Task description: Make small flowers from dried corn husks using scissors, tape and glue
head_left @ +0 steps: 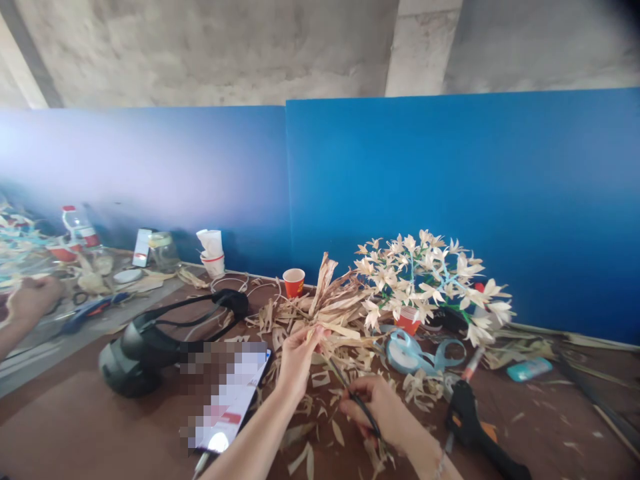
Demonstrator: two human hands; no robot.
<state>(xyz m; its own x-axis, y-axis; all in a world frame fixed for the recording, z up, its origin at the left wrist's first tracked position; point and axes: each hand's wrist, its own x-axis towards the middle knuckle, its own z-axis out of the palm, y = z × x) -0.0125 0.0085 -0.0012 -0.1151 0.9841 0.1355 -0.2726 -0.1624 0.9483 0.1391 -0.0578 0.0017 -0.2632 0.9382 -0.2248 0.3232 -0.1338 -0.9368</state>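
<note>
My left hand (296, 360) is closed, pinching a small pale piece of dried husk in front of a heap of brown corn husks (343, 303). Just below it and to the right, my right hand (377, 405) is wrapped round dark scissors (340, 372), whose blades point up and left toward the left fingertips. Whether the blades touch the husk I cannot tell. Cut husk scraps (337, 432) lie under and around both hands. Behind the right hand, a bunch of cream husk flowers (425, 277) on green and blue stems stands in a red paper cup (407, 321).
A roll of light blue ribbon (404, 353) and a black glue gun (470, 417) lie to the right. On the left are a phone (235, 397) with a cable and a dark headset (137, 353). Another person's hand (33, 298) is at far left. A blue partition (450, 167) stands behind the table.
</note>
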